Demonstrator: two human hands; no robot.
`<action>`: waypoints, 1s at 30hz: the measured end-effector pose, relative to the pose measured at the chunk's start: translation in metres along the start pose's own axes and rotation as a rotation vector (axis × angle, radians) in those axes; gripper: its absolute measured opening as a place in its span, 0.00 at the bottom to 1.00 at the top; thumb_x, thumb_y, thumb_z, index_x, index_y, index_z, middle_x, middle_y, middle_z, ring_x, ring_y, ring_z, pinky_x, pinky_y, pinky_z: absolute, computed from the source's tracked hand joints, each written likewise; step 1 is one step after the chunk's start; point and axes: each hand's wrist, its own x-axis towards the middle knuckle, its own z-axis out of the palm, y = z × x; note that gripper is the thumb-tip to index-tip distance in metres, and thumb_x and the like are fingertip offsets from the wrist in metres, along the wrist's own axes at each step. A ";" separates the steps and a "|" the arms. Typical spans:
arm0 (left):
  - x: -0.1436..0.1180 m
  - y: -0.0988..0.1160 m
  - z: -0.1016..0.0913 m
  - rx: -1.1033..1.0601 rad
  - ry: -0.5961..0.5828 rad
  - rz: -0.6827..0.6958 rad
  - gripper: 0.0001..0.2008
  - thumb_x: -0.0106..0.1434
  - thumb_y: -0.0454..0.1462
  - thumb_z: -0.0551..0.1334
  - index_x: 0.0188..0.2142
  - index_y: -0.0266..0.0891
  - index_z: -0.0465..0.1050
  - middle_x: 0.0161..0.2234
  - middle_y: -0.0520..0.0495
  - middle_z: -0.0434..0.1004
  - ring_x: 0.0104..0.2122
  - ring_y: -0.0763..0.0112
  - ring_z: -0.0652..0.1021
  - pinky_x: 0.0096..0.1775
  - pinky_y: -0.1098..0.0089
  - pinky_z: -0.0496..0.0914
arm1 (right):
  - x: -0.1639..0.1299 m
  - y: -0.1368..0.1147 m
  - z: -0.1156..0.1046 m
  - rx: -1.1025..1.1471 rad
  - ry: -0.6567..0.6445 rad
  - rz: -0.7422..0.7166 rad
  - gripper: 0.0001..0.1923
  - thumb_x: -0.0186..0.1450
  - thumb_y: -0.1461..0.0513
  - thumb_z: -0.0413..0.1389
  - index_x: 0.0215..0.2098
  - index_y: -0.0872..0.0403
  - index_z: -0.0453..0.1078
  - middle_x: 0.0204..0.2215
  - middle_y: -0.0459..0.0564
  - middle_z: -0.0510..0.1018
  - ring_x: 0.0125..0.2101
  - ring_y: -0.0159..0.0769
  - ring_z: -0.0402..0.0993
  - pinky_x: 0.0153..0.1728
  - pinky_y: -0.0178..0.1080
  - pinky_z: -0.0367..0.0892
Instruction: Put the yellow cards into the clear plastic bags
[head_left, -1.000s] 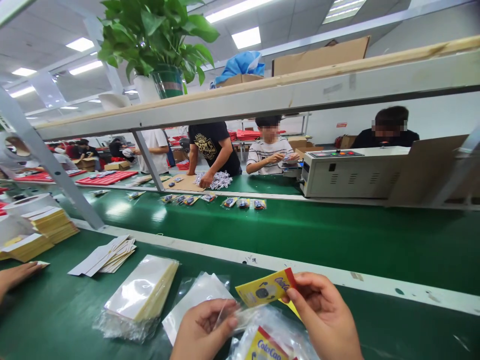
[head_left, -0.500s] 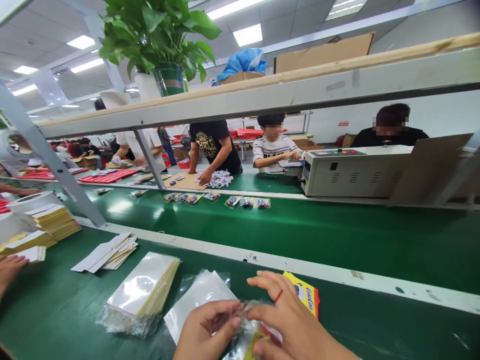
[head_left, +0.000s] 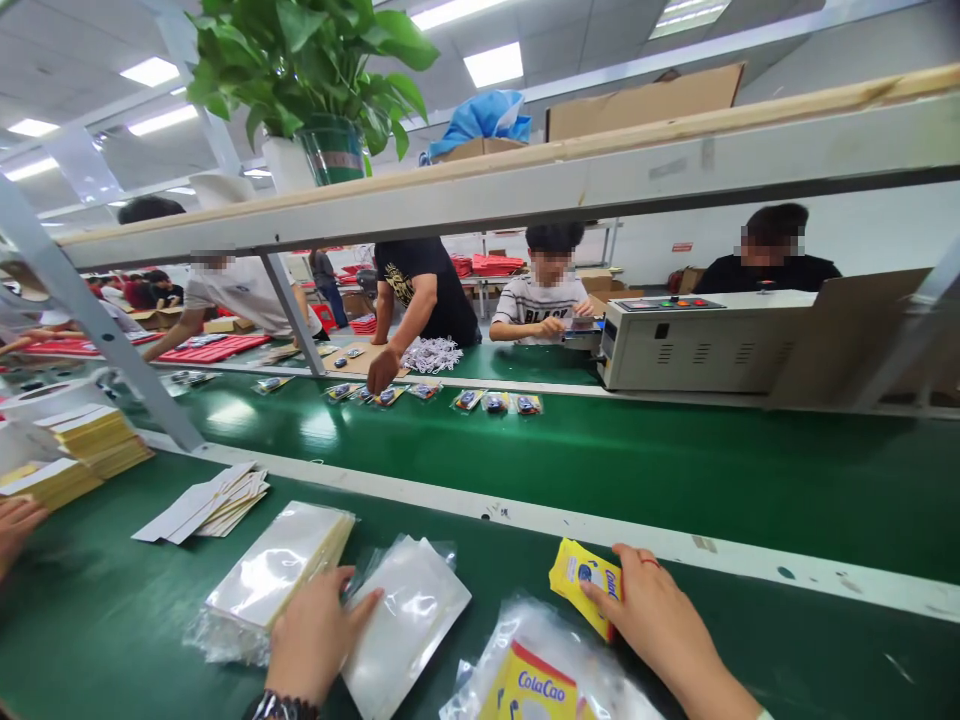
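Observation:
My left hand (head_left: 311,630) is over the right edge of a stack of plastic-bagged white cards (head_left: 274,555), its thumb and index finger apart. The thumb lies over the loose white cards and clear bags (head_left: 409,620) beside that stack. My right hand (head_left: 660,615) has its thumb on top of a small yellow ColaCao card stack (head_left: 581,580) and its fingers round the far side. Between my hands, nearer me, clear plastic bags lie in a pile with a yellow ColaCao card (head_left: 536,690) showing in them.
White folded cards (head_left: 202,505) and yellow-edged stacks (head_left: 97,440) stand left, near another person's hand (head_left: 16,525). Bagged items (head_left: 495,402) lie on the green belt (head_left: 675,470) beyond the white rail. A person's hand (head_left: 384,370) reaches there. A machine (head_left: 697,345) stands beyond.
My hands have parted and released the plastic bag with the yellow card. My left moved left to the white cards, my right to the yellow stack. A person opposite reached onto the belt.

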 end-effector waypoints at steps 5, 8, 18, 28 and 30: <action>0.005 0.003 -0.008 -0.216 -0.047 0.097 0.10 0.54 0.44 0.58 0.23 0.42 0.73 0.22 0.48 0.80 0.26 0.59 0.80 0.30 0.64 0.74 | 0.014 0.026 0.010 0.126 -0.016 0.044 0.12 0.53 0.55 0.59 0.30 0.52 0.63 0.32 0.58 0.77 0.34 0.53 0.76 0.34 0.47 0.66; 0.005 0.005 -0.015 -0.349 -0.087 0.163 0.17 0.55 0.50 0.58 0.30 0.42 0.80 0.31 0.46 0.86 0.32 0.58 0.83 0.34 0.64 0.77 | 0.020 0.036 0.011 0.315 -0.026 0.047 0.11 0.53 0.57 0.57 0.29 0.50 0.60 0.26 0.51 0.78 0.29 0.46 0.78 0.28 0.41 0.68; -0.015 0.024 -0.015 -0.787 -0.179 0.185 0.23 0.51 0.58 0.64 0.34 0.45 0.85 0.38 0.44 0.87 0.40 0.52 0.84 0.47 0.58 0.76 | -0.001 0.023 -0.011 0.880 0.065 -0.060 0.23 0.62 0.43 0.51 0.41 0.52 0.64 0.22 0.45 0.77 0.22 0.39 0.77 0.20 0.38 0.71; -0.048 0.070 -0.015 -0.792 -0.259 0.366 0.08 0.54 0.45 0.68 0.31 0.47 0.85 0.32 0.46 0.87 0.33 0.60 0.84 0.39 0.68 0.79 | -0.040 -0.064 -0.015 1.202 0.230 -0.463 0.11 0.64 0.56 0.60 0.41 0.50 0.66 0.29 0.47 0.77 0.24 0.33 0.77 0.25 0.35 0.75; -0.051 0.071 -0.016 -0.798 -0.265 0.367 0.08 0.54 0.44 0.68 0.31 0.47 0.85 0.32 0.45 0.87 0.33 0.60 0.84 0.40 0.68 0.78 | -0.039 -0.066 -0.013 1.098 0.264 -0.545 0.06 0.66 0.59 0.58 0.41 0.50 0.67 0.28 0.47 0.77 0.25 0.33 0.78 0.26 0.34 0.75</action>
